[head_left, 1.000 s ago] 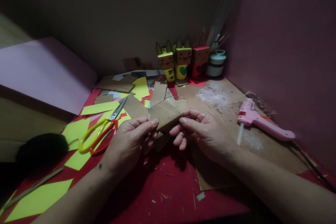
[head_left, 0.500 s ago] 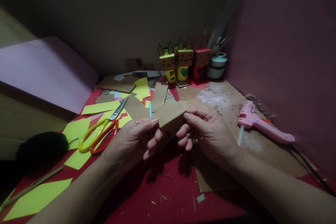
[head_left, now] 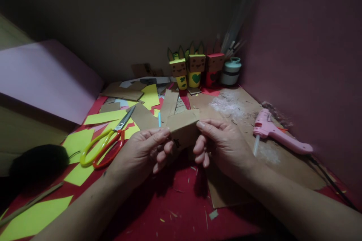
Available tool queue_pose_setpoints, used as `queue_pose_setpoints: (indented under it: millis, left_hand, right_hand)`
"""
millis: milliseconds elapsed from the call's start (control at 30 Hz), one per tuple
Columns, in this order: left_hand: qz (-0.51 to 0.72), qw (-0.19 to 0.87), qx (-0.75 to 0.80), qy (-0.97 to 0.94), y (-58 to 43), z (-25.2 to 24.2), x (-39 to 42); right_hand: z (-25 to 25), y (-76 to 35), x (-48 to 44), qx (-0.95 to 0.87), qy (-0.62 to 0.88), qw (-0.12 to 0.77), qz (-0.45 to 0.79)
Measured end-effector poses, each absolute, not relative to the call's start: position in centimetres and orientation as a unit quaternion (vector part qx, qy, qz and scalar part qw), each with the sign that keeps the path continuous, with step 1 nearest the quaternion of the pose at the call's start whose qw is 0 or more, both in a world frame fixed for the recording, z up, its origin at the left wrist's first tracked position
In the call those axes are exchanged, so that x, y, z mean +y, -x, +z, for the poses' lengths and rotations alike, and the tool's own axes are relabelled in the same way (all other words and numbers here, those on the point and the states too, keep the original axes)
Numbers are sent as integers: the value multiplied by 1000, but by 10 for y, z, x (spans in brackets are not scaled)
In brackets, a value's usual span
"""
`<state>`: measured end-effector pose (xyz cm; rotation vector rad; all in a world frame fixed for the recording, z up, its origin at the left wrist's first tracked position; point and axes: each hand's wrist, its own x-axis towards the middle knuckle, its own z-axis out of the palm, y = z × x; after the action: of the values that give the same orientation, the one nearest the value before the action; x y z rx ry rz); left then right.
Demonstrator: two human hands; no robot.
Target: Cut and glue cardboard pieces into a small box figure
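Note:
A folded piece of brown cardboard (head_left: 183, 125) is held up between both hands, its crease running across the middle and a dark printed mark on the lower face. My left hand (head_left: 152, 147) pinches its left end between thumb and fingers. At the right end, my right hand (head_left: 216, 141) grips it with the thumb on top near the corner. To the left of my left hand lie scissors (head_left: 109, 145) with yellow and red handles, blades pointing away. A thin light-blue stick (head_left: 160, 119) shows just beyond the cardboard.
A pink glue gun (head_left: 275, 131) rests on a cardboard sheet (head_left: 294, 169) at the right. Three box-headed figures (head_left: 195, 66) stand at the back beside a teal pot (head_left: 231, 71) holding sticks. Yellow paper pieces (head_left: 36, 218) and cardboard scraps (head_left: 124, 92) cover the left side of the red table.
The cardboard has tilted slightly, so more of its front face and printed mark shows. Both hands keep their hold. The whole view has shifted a little.

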<state>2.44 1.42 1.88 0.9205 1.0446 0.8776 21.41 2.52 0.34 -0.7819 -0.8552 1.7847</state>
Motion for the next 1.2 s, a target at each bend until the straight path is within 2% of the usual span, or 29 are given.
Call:
queue_pose_setpoints:
  millis: [533, 900, 1200]
  left_hand:
    - [400, 621, 509, -443, -27, 26, 7]
    - [413, 607, 515, -443, -28, 24, 6]
    - [451, 599, 500, -432, -32, 30, 3]
  right_hand:
    - [7, -212, 24, -368, 318, 495, 720]
    - [8, -213, 21, -372, 304, 474, 738]
    - [11, -213, 20, -397, 293, 493, 717]
